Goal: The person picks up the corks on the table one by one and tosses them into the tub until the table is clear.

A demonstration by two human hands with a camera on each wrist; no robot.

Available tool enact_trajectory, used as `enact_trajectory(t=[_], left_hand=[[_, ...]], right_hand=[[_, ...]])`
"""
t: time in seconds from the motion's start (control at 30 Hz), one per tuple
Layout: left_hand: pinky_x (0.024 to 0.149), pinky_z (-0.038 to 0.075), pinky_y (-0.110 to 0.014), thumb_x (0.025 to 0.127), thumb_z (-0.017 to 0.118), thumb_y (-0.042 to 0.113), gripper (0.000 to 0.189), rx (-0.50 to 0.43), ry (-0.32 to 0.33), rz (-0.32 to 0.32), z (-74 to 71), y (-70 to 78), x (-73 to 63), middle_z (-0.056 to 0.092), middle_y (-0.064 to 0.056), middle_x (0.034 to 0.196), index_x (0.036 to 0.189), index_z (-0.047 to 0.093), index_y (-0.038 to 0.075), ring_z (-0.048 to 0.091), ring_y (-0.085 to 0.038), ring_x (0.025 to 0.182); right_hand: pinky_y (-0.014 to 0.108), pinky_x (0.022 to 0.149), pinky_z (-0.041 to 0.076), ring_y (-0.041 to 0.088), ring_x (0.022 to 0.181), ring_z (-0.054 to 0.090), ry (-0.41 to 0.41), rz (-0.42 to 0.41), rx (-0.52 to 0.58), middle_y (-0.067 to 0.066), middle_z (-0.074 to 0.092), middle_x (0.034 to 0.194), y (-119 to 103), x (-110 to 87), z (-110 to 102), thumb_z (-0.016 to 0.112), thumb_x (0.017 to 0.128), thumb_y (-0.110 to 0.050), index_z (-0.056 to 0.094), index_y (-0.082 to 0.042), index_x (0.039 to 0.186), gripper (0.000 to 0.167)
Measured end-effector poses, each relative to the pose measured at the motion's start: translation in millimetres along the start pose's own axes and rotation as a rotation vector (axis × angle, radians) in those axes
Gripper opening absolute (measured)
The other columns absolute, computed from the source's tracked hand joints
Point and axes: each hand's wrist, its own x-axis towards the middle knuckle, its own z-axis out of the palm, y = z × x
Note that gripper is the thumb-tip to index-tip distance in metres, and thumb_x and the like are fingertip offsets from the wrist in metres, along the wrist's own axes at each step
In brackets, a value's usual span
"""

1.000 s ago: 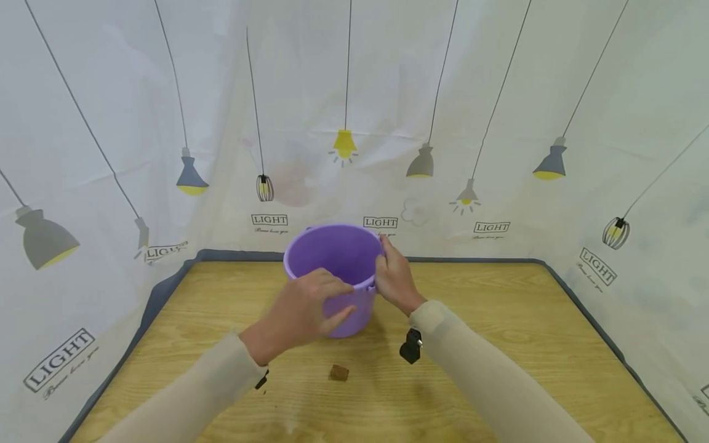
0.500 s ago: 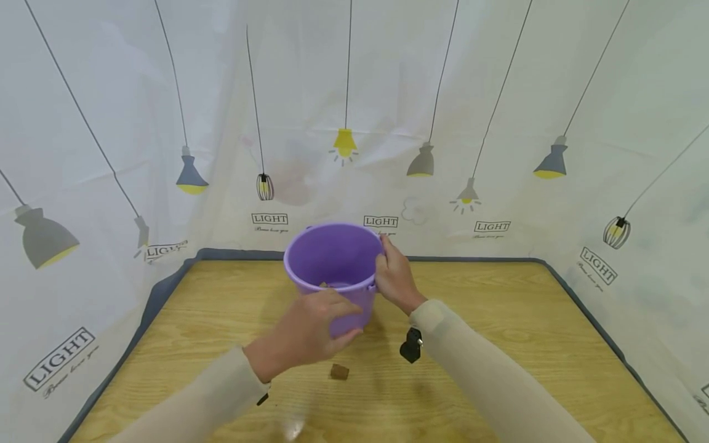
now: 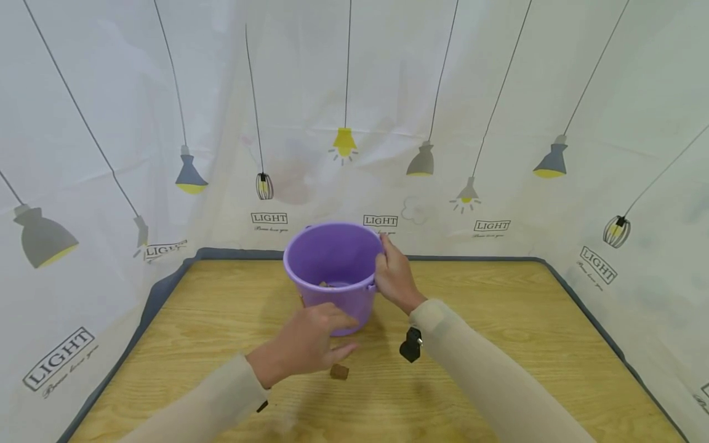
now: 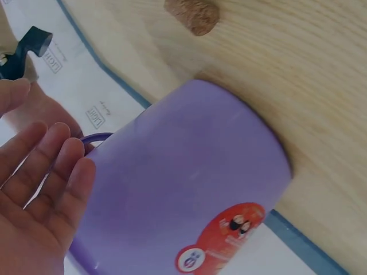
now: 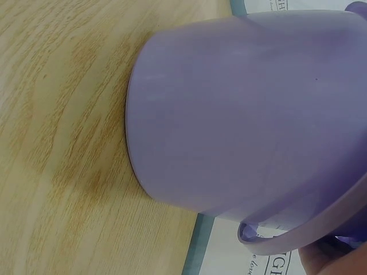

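A purple bucket [image 3: 354, 307] stands upright on the wooden table, with a red sticker on its side in the left wrist view. My right hand [image 3: 397, 278] grips its rim at the right, beside the handle [image 5: 298, 238]. My left hand [image 3: 307, 338] hangs in front of the bucket, fingers apart and relaxed, palm bare in the left wrist view. Below that hand a brown cork [image 4: 195, 14] lies on the table. Small brown pieces [image 3: 325, 285] show at the bottom inside the bucket, partly hidden by the near rim.
The wooden table [image 3: 487, 344] has a dark blue border [image 3: 471, 258] around it. White sheeting [image 3: 299, 80] printed with lamps rises at the back and both sides, close behind the bucket.
My left hand has come back from the bucket's near rim, down toward the cork. Brown pieces have come into sight inside the bucket. My right hand keeps its grip and the bucket stays put.
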Motion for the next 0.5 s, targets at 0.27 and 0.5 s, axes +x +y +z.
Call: enact_trajectory(t=[0.27, 0.5], left_hand=[[0.085, 0.061, -0.032, 0.078, 0.089, 0.030, 0.036, 0.000, -0.075, -0.035, 6.6, -4.8, -8.7, 0.077, -0.002, 0.107, 0.107, 0.079, 0.012, 0.072, -0.019, 0.097], [0.085, 0.060, -0.032, 0.081, 0.087, 0.032, 0.035, -0.050, -0.190, -0.081, 11.9, -6.5, -14.4, 0.077, -0.002, 0.104, 0.108, 0.079, 0.011, 0.071, -0.016, 0.094]], right_hand=[[0.031, 0.062, 0.058, 0.031, 0.070, 0.062, -0.004, -0.002, -0.005, 0.016, 0.033, 0.164, 0.3, 0.1, -0.3, 0.032, 0.106, -0.013, 0.022, -0.006, 0.163, 0.058], [0.034, 0.054, 0.057, 0.018, 0.054, 0.052, -0.011, 0.015, 0.007, 0.015, 0.034, 0.164, -1.5, -0.5, -0.4, 0.031, 0.107, -0.014, 0.020, -0.008, 0.164, 0.058]])
